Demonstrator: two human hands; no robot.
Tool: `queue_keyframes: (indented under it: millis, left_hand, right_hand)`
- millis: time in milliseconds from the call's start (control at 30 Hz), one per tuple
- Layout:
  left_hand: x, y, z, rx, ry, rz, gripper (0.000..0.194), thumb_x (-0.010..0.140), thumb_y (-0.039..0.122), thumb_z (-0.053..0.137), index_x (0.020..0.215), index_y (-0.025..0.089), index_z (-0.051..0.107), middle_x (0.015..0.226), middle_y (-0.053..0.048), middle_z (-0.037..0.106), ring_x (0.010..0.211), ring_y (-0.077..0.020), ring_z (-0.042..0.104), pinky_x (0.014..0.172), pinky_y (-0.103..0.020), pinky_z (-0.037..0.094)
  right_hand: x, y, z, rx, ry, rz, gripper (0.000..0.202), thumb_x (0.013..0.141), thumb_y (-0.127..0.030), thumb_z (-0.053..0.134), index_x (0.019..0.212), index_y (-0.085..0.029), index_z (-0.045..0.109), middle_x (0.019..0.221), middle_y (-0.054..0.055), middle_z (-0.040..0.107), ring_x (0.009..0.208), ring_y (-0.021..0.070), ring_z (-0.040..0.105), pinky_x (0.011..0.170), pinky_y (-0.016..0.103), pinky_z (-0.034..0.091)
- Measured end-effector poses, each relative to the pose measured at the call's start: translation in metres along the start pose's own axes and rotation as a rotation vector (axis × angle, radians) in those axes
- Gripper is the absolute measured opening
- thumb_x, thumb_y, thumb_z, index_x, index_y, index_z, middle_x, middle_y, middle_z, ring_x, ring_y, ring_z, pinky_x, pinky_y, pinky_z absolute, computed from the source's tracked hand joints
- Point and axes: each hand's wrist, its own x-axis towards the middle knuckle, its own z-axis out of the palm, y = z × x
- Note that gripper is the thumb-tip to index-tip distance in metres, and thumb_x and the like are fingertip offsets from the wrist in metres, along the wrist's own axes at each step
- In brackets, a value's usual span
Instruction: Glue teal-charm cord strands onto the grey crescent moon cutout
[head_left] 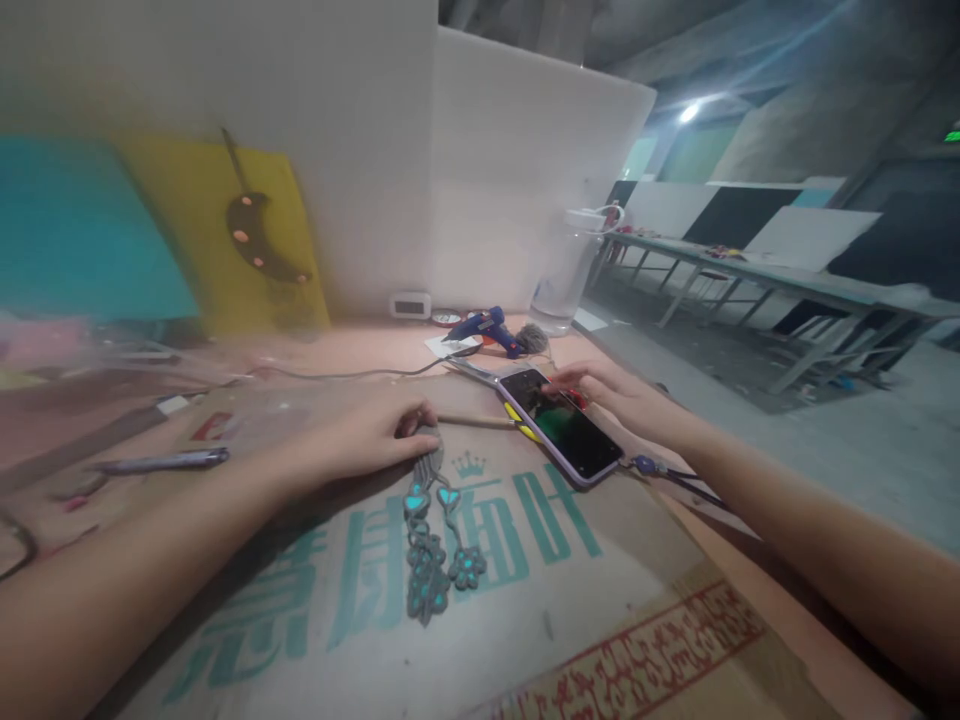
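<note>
My left hand rests on the printed cardboard, its fingers curled and pinched at the top of a grey cord ornament with turquoise hearts and flowers. The ornament lies flat below the fingertips. A thin wooden stick reaches from beside that hand toward the phone. My right hand is over the upper part of a phone with a lit, mostly dark screen and a pale purple case; a finger touches or hovers over the screen. Yellow-handled pliers or a similar tool lie partly under the phone.
A blue glue gun, a grey fuzzy ball and a clear bottle stand or lie behind the phone. A pen lies at left. A white panel rises behind. A yellow card carries a dark crescent ornament.
</note>
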Motion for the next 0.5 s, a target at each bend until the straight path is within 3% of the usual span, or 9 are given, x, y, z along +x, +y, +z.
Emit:
queue_keyframes:
  millis: [67, 133, 333, 500]
  left_hand:
    - [0.0, 0.001, 0.0, -0.003, -0.002, -0.002, 0.036, 0.088, 0.05, 0.055, 0.104, 0.02, 0.067, 0.084, -0.003, 0.063, 0.077, -0.021, 0.057, 0.068, -0.032, 0.041]
    - [0.0, 0.002, -0.001, -0.003, 0.002, 0.0, 0.036, 0.088, 0.05, 0.055, 0.104, 0.02, 0.068, 0.084, -0.003, 0.063, 0.076, -0.0209, 0.057, 0.068, -0.032, 0.041]
    - [-0.001, 0.001, 0.0, -0.006, 0.02, 0.005, 0.037, 0.089, 0.052, 0.055, 0.105, 0.021, 0.068, 0.085, -0.003, 0.064, 0.077, -0.0205, 0.058, 0.068, -0.031, 0.042]
    - [-0.001, -0.001, 0.0, 0.005, 0.02, 0.015, 0.04, 0.089, 0.055, 0.055, 0.104, 0.02, 0.068, 0.085, -0.003, 0.064, 0.077, -0.0206, 0.058, 0.067, -0.031, 0.041]
  right_hand:
    - [0.001, 0.004, 0.001, -0.076, 0.077, 0.0, 0.048, 0.101, -0.062, 0.043, 0.134, -0.033, 0.06, 0.143, 0.003, 0.063, 0.133, 0.0288, 0.057, 0.113, 0.048, 0.043]
    - [0.0, 0.005, 0.001, -0.14, 0.119, 0.002, 0.05, 0.099, -0.062, 0.046, 0.138, -0.032, 0.056, 0.149, 0.005, 0.057, 0.135, 0.0299, 0.055, 0.113, 0.048, 0.045]
    - [-0.018, -0.019, 0.001, -0.366, 0.03, 0.115, 0.081, 0.085, -0.065, 0.065, 0.155, -0.033, 0.037, 0.147, 0.012, 0.058, 0.108, 0.0345, 0.071, 0.089, 0.05, 0.059]
    - [-0.032, -0.049, 0.01, -0.551, -0.057, -0.037, 0.111, 0.074, -0.073, 0.073, 0.163, -0.027, 0.025, 0.159, 0.016, 0.044, 0.135, 0.0443, 0.053, 0.107, 0.06, 0.047]
